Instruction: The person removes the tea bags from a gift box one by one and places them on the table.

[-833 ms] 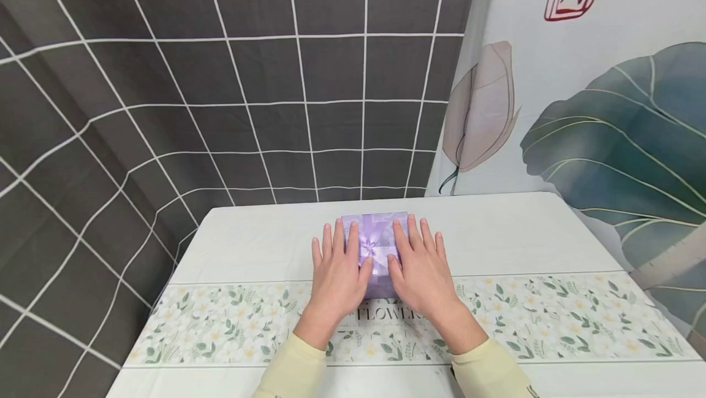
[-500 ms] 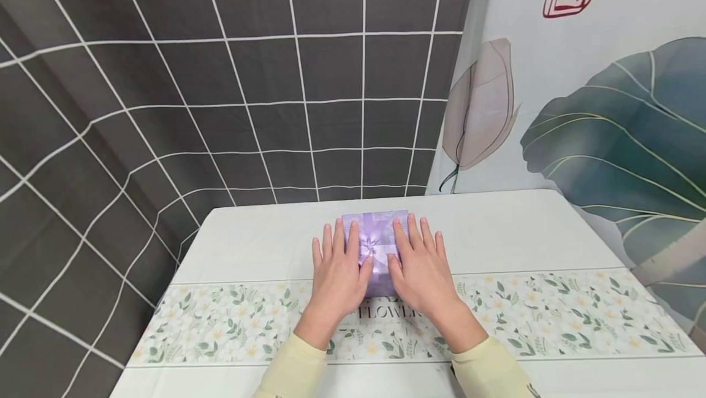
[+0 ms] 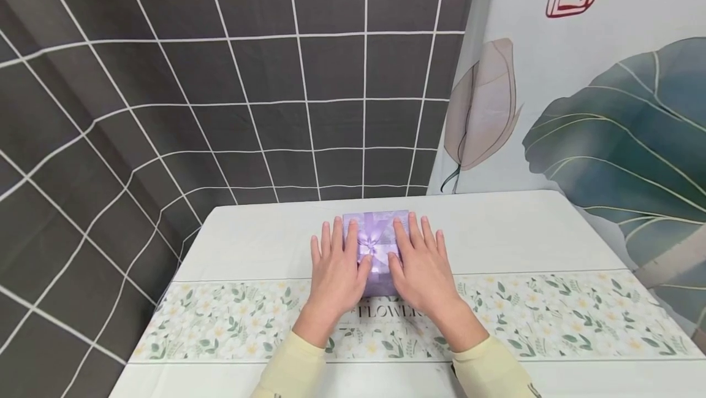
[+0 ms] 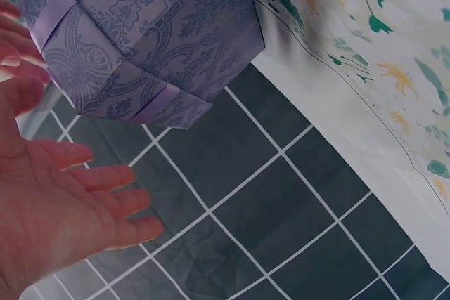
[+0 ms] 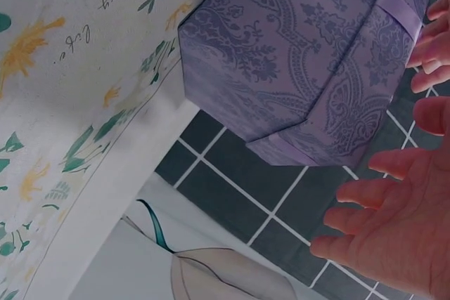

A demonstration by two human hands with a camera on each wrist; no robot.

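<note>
In the head view, your left hand (image 3: 336, 278) and your right hand (image 3: 425, 275) lay palm down, one at each side of a lavender gift box (image 3: 380, 278). The fingers of both hands were extended and slightly spread, pointing toward the table's far edge, and the thumbs pointed inward above the lid, near each other but apart. Neither hand was curled round the box; whether the palms or thumbs touched it could not be told. The box stood near the middle of the white tablecloth (image 3: 237, 244), its near end by the floral band (image 3: 231, 318) and the printed lettering (image 3: 388, 312). A satin ribbon (image 3: 377, 221) crossed its lid and met in a bow (image 3: 372, 246) between your hands. The wrist views showed the box's patterned sides, with your fingers straight beside it. Pale yellow sleeves (image 3: 292, 364) covered your forearms. Behind the table hung a dark gridded cloth (image 3: 265, 79) and, to the right, a white leaf-printed cloth (image 3: 529, 11).
</note>
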